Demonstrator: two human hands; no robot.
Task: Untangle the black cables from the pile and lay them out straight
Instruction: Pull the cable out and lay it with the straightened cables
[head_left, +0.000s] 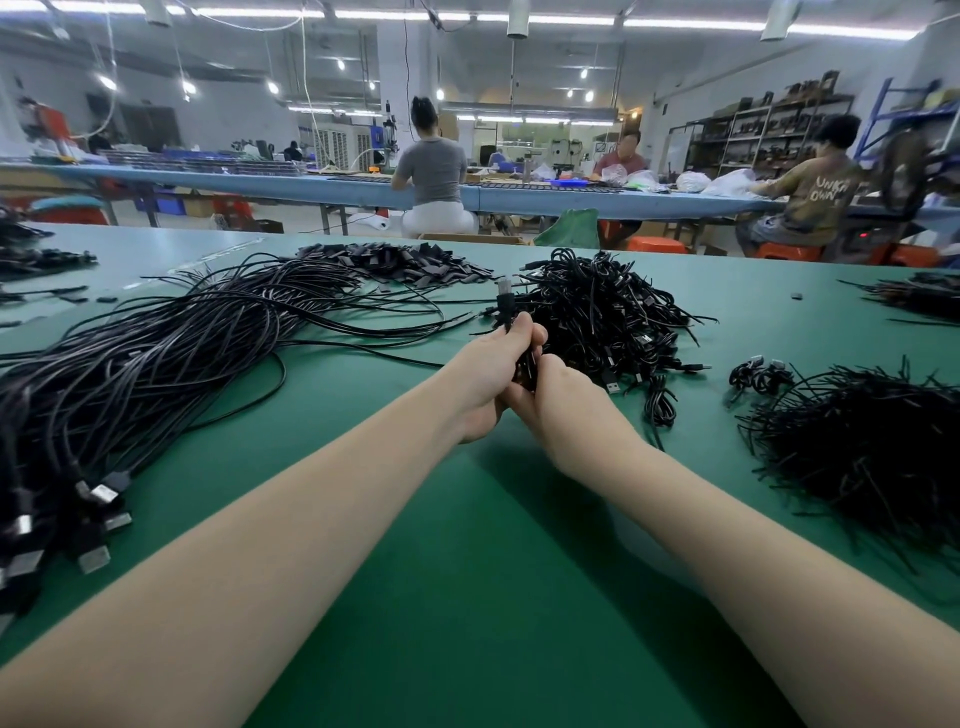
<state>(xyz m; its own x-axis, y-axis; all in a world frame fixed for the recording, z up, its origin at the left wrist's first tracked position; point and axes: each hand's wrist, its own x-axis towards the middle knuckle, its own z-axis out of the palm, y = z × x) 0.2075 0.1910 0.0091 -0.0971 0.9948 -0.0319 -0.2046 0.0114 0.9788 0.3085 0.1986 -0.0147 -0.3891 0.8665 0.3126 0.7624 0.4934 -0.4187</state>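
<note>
A worker's two hands meet over a green bench (467, 545), both wrapped around one small bundled black cable (525, 364) whose plug end (504, 291) sticks up above the fingers. The left hand (493, 374) grips the upper part of the bundle just below the plug, and the right hand (558, 400) holds the lower part, the two hands touching each other. Much of the job looks done: a long sheaf of straightened cables (156, 374) runs along the left side of the bench, plugs gathered at its near end. A good deal appears to remain, since a tangled pile of coiled cables (597, 317) sits just beyond the hands, touching or nearly touching the fingertips. To the right lies a heap of thin black ties (857, 447), and a further heap of small flat black pieces (400, 265) rests at the far edge. Other people sit at benches across the workshop.
</note>
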